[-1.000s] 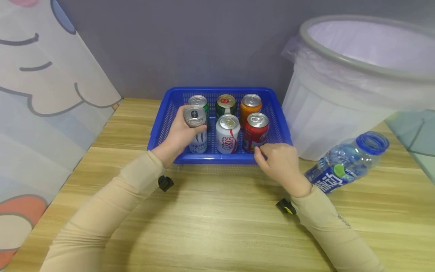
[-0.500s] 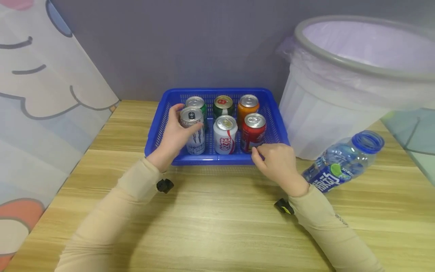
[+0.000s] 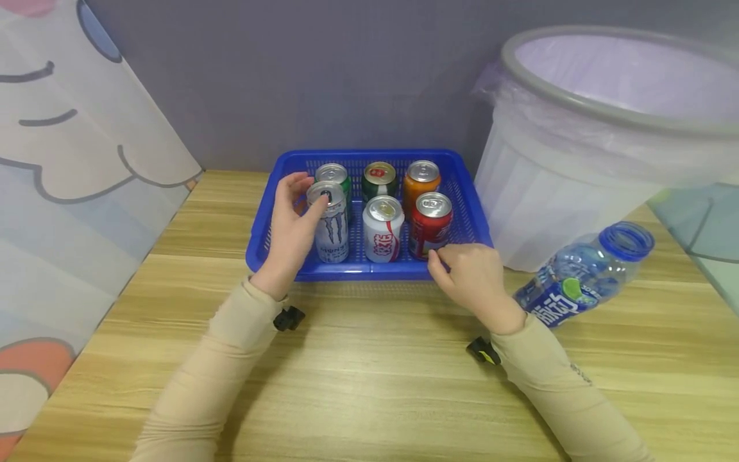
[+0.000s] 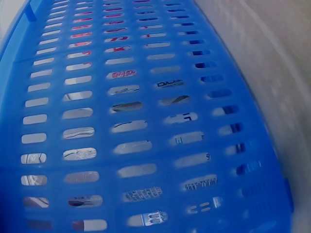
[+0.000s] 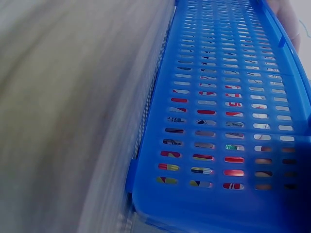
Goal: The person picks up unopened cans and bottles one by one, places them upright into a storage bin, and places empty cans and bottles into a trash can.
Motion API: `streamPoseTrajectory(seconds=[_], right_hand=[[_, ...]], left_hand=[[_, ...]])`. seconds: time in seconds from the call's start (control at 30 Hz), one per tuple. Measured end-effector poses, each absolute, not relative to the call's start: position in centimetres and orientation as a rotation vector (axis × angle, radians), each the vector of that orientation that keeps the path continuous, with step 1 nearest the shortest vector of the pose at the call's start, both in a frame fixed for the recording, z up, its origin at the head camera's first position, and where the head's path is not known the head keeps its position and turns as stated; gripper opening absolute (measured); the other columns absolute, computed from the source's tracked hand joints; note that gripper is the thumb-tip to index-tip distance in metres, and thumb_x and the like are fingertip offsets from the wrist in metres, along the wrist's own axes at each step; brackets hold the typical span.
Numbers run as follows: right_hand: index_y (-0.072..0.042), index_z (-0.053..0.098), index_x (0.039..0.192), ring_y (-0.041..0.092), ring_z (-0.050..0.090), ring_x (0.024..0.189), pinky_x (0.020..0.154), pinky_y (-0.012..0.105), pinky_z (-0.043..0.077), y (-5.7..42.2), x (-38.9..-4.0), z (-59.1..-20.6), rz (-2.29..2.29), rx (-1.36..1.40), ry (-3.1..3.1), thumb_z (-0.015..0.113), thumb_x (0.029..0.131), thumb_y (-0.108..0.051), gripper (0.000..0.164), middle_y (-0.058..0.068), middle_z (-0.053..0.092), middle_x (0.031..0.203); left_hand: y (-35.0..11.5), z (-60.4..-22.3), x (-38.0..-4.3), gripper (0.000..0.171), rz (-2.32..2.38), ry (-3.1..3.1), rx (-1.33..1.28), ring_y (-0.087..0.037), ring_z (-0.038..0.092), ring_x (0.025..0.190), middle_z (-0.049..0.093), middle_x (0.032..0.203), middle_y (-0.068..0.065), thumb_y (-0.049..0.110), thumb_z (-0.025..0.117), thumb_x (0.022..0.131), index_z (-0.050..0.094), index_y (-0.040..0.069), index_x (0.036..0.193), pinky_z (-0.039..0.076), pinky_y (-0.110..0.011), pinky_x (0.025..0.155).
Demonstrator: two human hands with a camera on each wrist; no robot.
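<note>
In the head view my left hand [image 3: 288, 231] is beside a tall white Monster drink can [image 3: 333, 234]. Its thumb lies over the can's lid, and its fingers spread loosely to the left. The can stands upright at the front left of a blue plastic basket [image 3: 369, 274]. My right hand [image 3: 476, 279] grips the basket's front rim near the right corner, fingers curled over it; through the slots in the right wrist view, bits of fingers [image 5: 263, 174] show inside. Near it stand a red can [image 3: 432, 231] and a white can with red lettering [image 3: 383, 237].
Along the basket's back row stand a green can [image 3: 335, 174], a dark green can [image 3: 379, 183] and an orange can [image 3: 420, 183]. Right of the basket are a white lined bin [image 3: 543, 186] and a tilted blue-labelled bottle [image 3: 571, 289]. A grey wall [image 3: 323, 77] rises behind.
My left hand has loosened from the Monster can and shifted slightly left, showing more of its front; the can stays put. My right hand keeps its place on the rim.
</note>
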State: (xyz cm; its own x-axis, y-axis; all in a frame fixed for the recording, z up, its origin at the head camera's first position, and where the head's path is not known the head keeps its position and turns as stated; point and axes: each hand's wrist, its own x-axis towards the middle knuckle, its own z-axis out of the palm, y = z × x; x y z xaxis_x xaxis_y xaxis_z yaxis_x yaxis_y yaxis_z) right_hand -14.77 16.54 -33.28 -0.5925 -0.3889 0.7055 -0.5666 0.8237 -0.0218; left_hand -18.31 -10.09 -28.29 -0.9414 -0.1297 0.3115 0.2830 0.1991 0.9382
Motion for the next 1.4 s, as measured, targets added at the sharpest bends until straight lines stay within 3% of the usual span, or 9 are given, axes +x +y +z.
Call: streamPoseTrajectory(seconds=[0.2, 0.47, 0.7, 0.9, 1.07, 1.2, 1.4], right_hand=[[-0.014, 0.036, 0.047, 0.017, 0.033, 0.037, 0.037, 0.031, 0.023, 16.6, -14.7, -33.2, 0.313, 0.697, -2.279, 0.04, 0.088, -0.029, 0.044, -0.002, 0.037, 0.043], [-0.015, 0.036, 0.047, 0.017, 0.034, 0.037, 0.036, 0.031, 0.023, 16.4, -14.7, -33.1, 0.322, 0.705, -2.272, 0.04, 0.089, -0.029, 0.044, -0.002, 0.037, 0.044], [-0.014, 0.037, 0.048, 0.018, 0.036, 0.037, 0.036, 0.032, 0.024, 16.2, -14.7, -32.9, 0.318, 0.711, -2.269, 0.04, 0.089, -0.03, 0.044, -0.002, 0.038, 0.044], [-0.014, 0.038, 0.048, 0.018, 0.037, 0.037, 0.037, 0.032, 0.026, 16.2, -14.6, -32.8, 0.309, 0.724, -2.286, 0.04, 0.089, -0.03, 0.044, -0.002, 0.039, 0.044], [-0.014, 0.038, 0.048, 0.018, 0.037, 0.038, 0.037, 0.032, 0.026, 16.2, -14.7, -32.8, 0.305, 0.727, -2.296, 0.039, 0.089, -0.03, 0.044, -0.002, 0.039, 0.045], [-0.015, 0.038, 0.048, 0.018, 0.037, 0.038, 0.037, 0.033, 0.026, 16.3, -14.7, -32.8, 0.304, 0.725, -2.299, 0.039, 0.09, -0.031, 0.044, -0.002, 0.039, 0.045], [-0.015, 0.04, 0.05, 0.019, 0.042, 0.04, 0.038, 0.034, 0.03, 16.3, -14.6, -32.6, 0.318, 0.734, -2.352, 0.046, 0.089, -0.03, 0.043, -0.002, 0.039, 0.046]], left_hand=[[-10.1, -28.3, -18.0, 0.038, -1.887, -2.013, -0.133, -0.024, 0.044, 0.126, 0.047, 0.13, -0.016, 0.001, 0.053, 0.092, 0.041, -0.002, 0.128, 0.034, -0.032, 0.108], [-10.3, -28.1, -17.5, 0.03, -1.939, -1.912, -0.096, -0.018, 0.049, 0.118, 0.051, 0.12, -0.007, -0.002, 0.051, 0.091, 0.046, 0.0, 0.121, 0.035, -0.03, 0.106], [-10.5, -28.0, -17.3, 0.027, -1.928, -1.907, -0.095, -0.015, 0.05, 0.114, 0.052, 0.116, -0.004, -0.002, 0.05, 0.091, 0.049, -0.001, 0.118, 0.036, -0.03, 0.104], [-10.5, -28.0, -17.2, 0.026, -1.934, -1.902, -0.095, -0.022, 0.049, 0.117, 0.052, 0.114, -0.002, -0.002, 0.049, 0.091, 0.049, -0.001, 0.117, 0.037, -0.031, 0.102], [-10.5, -28.2, -17.2, 0.024, -1.941, -1.9, -0.084, -0.018, 0.05, 0.115, 0.052, 0.114, -0.003, -0.002, 0.049, 0.092, 0.05, 0.0, 0.116, 0.038, -0.031, 0.102], [-10.5, -28.3, -17.3, 0.024, -1.948, -1.897, -0.094, -0.022, 0.049, 0.118, 0.052, 0.115, -0.003, -0.001, 0.049, 0.092, 0.05, 0.0, 0.116, 0.037, -0.031, 0.103], [-10.6, -28.4, -17.3, 0.024, -1.944, -1.904, -0.082, -0.02, 0.049, 0.117, 0.052, 0.114, -0.002, -0.001, 0.049, 0.092, 0.05, -0.001, 0.116, 0.037, -0.031, 0.103]])
